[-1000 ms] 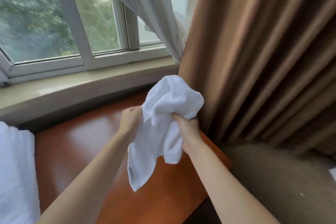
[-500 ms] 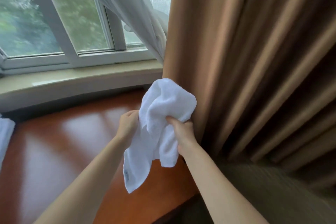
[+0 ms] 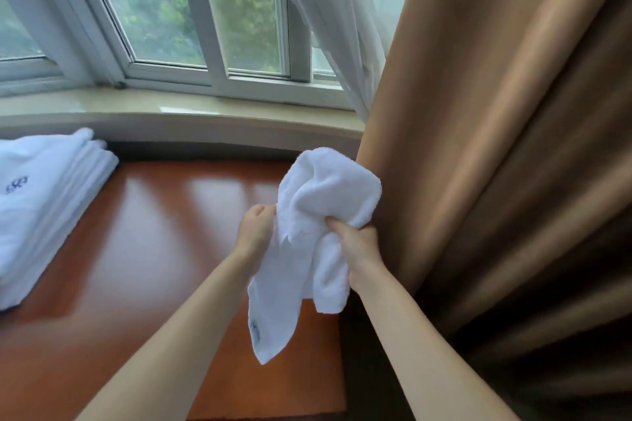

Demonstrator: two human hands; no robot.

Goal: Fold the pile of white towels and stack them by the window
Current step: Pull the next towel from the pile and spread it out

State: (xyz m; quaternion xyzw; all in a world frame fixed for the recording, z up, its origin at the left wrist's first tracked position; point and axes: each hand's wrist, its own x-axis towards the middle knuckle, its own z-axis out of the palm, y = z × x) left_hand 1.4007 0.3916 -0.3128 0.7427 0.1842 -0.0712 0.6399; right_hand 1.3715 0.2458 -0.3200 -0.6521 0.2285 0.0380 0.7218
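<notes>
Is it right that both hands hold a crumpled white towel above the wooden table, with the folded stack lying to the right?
Not quite. In the head view the folded stack lies to the left. Left hand and right hand do hold the crumpled white towel above the wooden table.

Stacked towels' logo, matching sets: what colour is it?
Dark blue, on the white stacked towels, in the head view.

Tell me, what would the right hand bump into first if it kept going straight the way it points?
Probably the brown curtain. The right hand, gripping the white towel, points up toward the curtain's near fold, which looks very close, though depth is unclear.
</notes>
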